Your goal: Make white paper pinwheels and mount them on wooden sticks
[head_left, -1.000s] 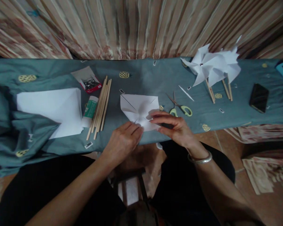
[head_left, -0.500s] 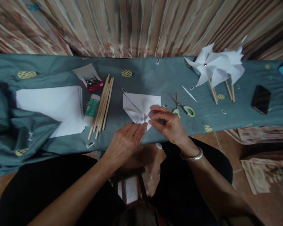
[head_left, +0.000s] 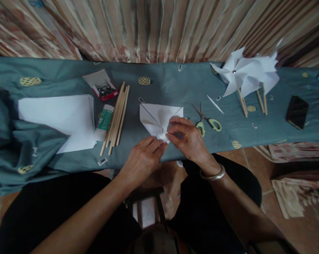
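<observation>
A white paper square (head_left: 159, 114) with slits cut in from its corners lies before me, its near part folded inward. My left hand (head_left: 146, 153) is closed on the near edge of the paper, thumb and fingers pressed together. From the right, my right hand (head_left: 189, 139) pinches the paper near its middle, beside the left fingertips. What exactly lies under the fingertips is hidden. Just right of the paper are scissors (head_left: 208, 120) with light green handles, blades apart. A thin white paper strip (head_left: 214, 104) lies beyond them.
Finished paper pinwheels (head_left: 244, 74) on sticks lie at the far right, near a dark phone (head_left: 297, 112). On the left are several wooden sticks (head_left: 118, 118), a glue stick (head_left: 105, 121), an open box of metal tacks (head_left: 105, 90) and a stack of white paper (head_left: 58, 120).
The right fingertips have moved slightly left and closed in on the paper's middle. The left hand has barely moved. The whole view has shifted a little.
</observation>
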Demonstrator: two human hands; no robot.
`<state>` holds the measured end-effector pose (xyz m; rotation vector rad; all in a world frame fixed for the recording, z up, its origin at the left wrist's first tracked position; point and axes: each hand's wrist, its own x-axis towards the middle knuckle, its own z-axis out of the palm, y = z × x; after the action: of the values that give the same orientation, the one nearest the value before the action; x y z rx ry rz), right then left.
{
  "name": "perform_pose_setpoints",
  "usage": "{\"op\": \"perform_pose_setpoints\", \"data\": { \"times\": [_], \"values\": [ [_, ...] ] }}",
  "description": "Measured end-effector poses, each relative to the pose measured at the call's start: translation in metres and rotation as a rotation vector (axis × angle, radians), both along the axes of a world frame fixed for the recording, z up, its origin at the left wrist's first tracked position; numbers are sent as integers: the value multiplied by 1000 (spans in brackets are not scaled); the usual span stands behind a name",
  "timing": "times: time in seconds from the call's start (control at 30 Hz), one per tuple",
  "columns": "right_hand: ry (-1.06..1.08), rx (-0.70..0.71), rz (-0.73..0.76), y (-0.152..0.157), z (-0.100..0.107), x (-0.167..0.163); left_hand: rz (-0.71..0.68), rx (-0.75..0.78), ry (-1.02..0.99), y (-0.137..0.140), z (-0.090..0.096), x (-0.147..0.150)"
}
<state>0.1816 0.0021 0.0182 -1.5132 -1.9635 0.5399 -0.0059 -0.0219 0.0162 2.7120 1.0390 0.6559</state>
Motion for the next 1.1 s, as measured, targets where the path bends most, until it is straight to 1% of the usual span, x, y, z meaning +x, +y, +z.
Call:
{"op": "perform_pose_setpoints", "data": {
  "times": [0.27, 0.6, 0.87, 1.1],
  "values": [
    [-10, -8, -22, -1, 0, -1, -8, 16, 9, 0, 0, 0],
    [-11, -10, -24, -2, 0, -2, -11, -8, -11, 0, 1, 1],
    [-42, 15, 43, -3, 2, -2, -3, -2, 0, 1, 1, 1],
    [-39, -9, 48, -3, 2, -2, -4, -4, 10, 0, 2, 0]
  ]
}}
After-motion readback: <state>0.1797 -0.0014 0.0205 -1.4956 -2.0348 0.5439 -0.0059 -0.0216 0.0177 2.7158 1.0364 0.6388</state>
